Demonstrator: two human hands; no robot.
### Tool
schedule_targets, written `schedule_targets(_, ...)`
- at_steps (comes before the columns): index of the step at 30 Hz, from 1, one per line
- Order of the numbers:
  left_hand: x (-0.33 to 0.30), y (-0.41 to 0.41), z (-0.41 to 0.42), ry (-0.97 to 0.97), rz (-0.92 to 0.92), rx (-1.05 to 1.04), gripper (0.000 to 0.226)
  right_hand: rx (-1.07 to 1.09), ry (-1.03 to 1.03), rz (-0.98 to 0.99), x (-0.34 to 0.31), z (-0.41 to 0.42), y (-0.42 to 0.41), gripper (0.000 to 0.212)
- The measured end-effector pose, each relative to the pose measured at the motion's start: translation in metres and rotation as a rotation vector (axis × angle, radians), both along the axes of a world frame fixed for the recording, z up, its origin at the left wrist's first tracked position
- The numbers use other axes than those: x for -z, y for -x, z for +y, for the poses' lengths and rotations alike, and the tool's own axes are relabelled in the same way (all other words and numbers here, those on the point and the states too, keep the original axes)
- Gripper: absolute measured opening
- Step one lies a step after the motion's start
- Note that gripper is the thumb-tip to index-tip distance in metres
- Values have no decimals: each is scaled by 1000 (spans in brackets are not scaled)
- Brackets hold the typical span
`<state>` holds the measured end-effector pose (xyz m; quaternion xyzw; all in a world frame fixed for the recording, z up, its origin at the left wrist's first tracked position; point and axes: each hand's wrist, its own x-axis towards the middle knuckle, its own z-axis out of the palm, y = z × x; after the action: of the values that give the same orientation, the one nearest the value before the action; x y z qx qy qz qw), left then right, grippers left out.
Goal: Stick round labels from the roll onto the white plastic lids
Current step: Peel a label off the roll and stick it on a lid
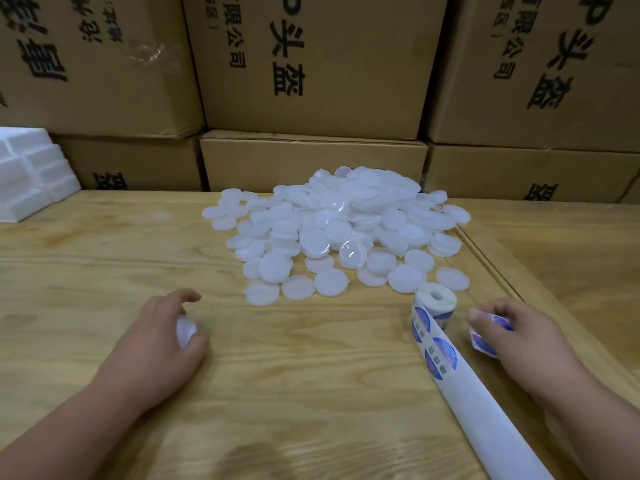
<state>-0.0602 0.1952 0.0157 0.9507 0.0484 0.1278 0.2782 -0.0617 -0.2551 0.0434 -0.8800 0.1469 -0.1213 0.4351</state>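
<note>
A heap of white plastic lids (339,230) lies on the wooden table (311,393), in the middle toward the back. My left hand (162,337) grips one white lid (186,332) low over the table, left of the heap. The label roll (435,301) stands just right of the heap's front edge, its white backing strip (485,403) running toward me with blue round labels (440,355) on it. My right hand (519,337), right of the roll, pinches a peeled blue round label (485,336) in its fingertips.
Stacked brown cardboard boxes (311,81) wall off the back of the table. White foam blocks (31,174) sit at the back left. A seam (491,265) divides the tabletop to the right of the heap.
</note>
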Motion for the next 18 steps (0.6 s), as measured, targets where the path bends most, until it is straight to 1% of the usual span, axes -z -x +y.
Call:
schedule_targets(3, 0, 8, 33, 2, 54, -37, 58, 10, -103, -141, -20, 18, 2, 13)
schedule_targets(5, 1, 11, 34, -54, 86, -37, 59, -59, -203, -216, -35, 40, 5, 11)
schedule_targets(6, 0, 11, 30, -98, 108, -62, 65, -113, -245, -235, -42, 53, 6, 9)
schedule_targets(8, -6, 14, 15, -198, 99, -83, 75, -205, -304, -233, -45, 79, 6, 8)
schedule_targets(10, -7, 16, -16, -295, -24, 70, 73, -238, -313, -196, -35, 103, 1, 8)
schedule_targets(12, -2, 12, -57, -305, -125, 232, 69, -224, -337, -148, -15, 122, -6, 10)
schedule_targets(13, 1, 6, -78, -272, -124, 259, 71, -208, -332, -128, -4, 129, -10, 10)
schedule_targets(15, 9, -10, -114, -191, -62, 235, 75, -171, -280, -112, 15, 139, -15, 9)
schedule_targets(16, 13, -19, -125, -179, -33, 226, 76, -159, -259, -120, 20, 143, -16, 8)
schedule_targets(18, 18, -33, -138, -224, 0, 230, 72, -142, -251, -144, 27, 146, -21, 5)
